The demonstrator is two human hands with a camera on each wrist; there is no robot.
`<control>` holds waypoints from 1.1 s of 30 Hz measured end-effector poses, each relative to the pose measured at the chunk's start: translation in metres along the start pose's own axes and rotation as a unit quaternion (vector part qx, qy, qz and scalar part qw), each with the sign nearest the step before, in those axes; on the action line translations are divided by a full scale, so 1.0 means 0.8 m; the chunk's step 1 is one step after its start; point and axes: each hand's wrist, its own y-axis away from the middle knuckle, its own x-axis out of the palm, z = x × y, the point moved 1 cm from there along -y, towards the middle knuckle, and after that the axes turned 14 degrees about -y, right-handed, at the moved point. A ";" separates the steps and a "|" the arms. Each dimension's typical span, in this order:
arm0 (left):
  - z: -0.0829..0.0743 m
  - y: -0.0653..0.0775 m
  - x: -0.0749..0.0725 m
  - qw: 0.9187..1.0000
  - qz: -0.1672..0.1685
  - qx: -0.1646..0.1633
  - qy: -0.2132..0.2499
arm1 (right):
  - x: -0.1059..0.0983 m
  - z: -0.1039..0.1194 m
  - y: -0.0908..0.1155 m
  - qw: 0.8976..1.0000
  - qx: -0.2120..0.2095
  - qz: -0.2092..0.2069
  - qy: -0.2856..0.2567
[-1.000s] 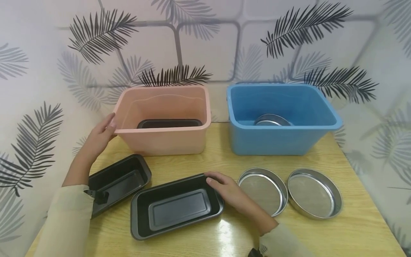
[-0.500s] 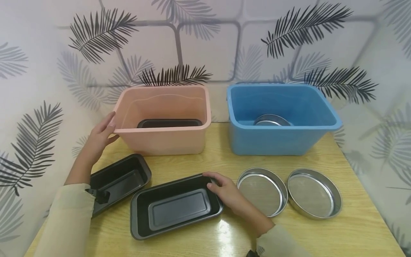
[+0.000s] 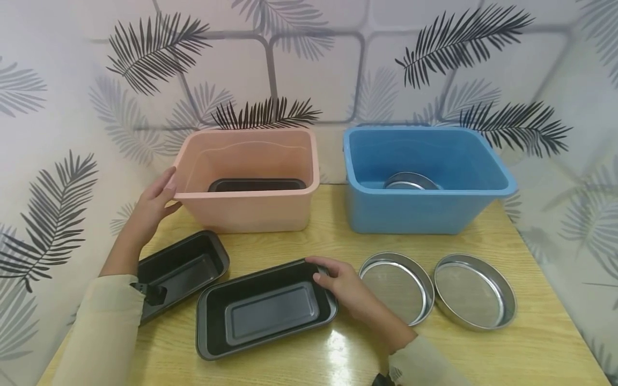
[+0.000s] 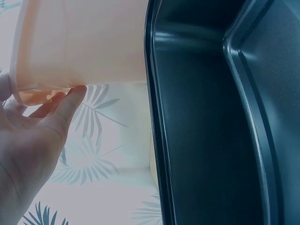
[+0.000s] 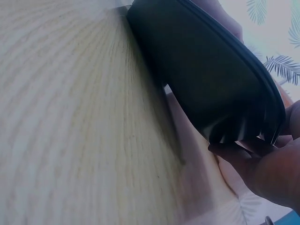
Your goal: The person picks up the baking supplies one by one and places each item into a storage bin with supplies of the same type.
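Note:
In the head view my left hand [image 3: 147, 212] grips the near left corner of the pink plastic bin [image 3: 246, 212]. The left wrist view shows the fingers [image 4: 70, 105] at the bin's rim. My right hand [image 3: 350, 289] holds the far right corner of a dark loaf pan [image 3: 270, 313] on the table. In the right wrist view the thumb and fingers [image 5: 234, 157] pinch that pan's end. A second loaf pan [image 3: 181, 271] lies under my left forearm, partly hidden by it. Inside the pink bin another dark pan [image 3: 256, 185] shows only its upper part.
A blue plastic bin [image 3: 405, 212] stands right of the pink one, with a round metal pan [image 3: 410, 179] inside. Two round metal pans [image 3: 396, 289] lie side by side before it. Patterned wall covering [image 3: 328, 80] rises behind the wooden table [image 3: 260, 370].
My left hand has shifted slightly on the bin's corner, and more of a finger shows below the rim. My right hand has edged a little left along the loaf pan. The pans and bins stay put.

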 end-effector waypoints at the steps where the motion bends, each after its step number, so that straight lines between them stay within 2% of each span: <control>1: 0.000 0.000 0.000 1.000 -0.001 -0.001 0.004 | 0.000 0.001 0.000 1.000 0.000 0.000 -0.001; 7: 0.003 -0.004 0.003 0.999 0.003 -0.004 0.033 | -0.007 0.009 0.005 1.000 -0.003 0.000 -0.004; 16: 0.003 -0.003 0.003 1.000 0.005 -0.004 0.019 | -0.021 0.025 0.010 0.999 -0.009 -0.016 0.043; 20: 0.004 -0.003 0.003 1.000 0.008 -0.006 0.017 | -0.027 0.035 0.012 0.999 -0.012 -0.027 0.042; 26: 0.004 -0.003 0.001 0.999 0.015 -0.011 0.028 | -0.034 0.056 0.013 0.998 -0.037 -0.030 0.036; 33: -0.001 0.000 -0.001 1.000 0.016 -0.012 0.024 | -0.038 0.088 0.013 0.999 -0.032 -0.037 0.025</control>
